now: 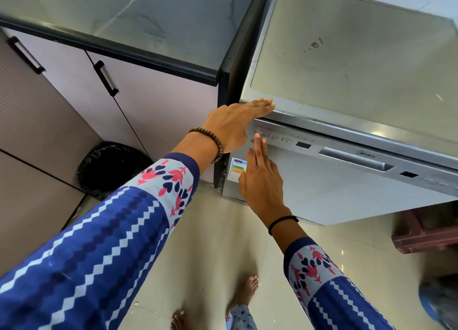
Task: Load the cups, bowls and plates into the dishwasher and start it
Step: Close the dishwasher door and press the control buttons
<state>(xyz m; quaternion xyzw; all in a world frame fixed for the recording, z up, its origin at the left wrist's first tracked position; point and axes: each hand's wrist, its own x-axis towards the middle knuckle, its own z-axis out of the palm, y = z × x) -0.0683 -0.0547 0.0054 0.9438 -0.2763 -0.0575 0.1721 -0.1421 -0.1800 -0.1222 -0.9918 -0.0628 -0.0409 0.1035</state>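
Observation:
A silver dishwasher (347, 188) stands at the right with its door closed. Its control strip (285, 139) runs along the top of the door, with small buttons and a dark display. My left hand (235, 124) lies flat with straight fingers on the front left corner of the dishwasher's top. My right hand (260, 178) reaches up with straight fingers, and one fingertip touches the leftmost button (258, 133). No cups, bowls or plates are in view.
A marble counter (124, 19) with a black edge sits left of the dishwasher, over pale cabinet doors with black handles (106, 78). A bin lined with a black bag (111, 168) stands on the tiled floor. A reddish stool (426, 233) is at the right.

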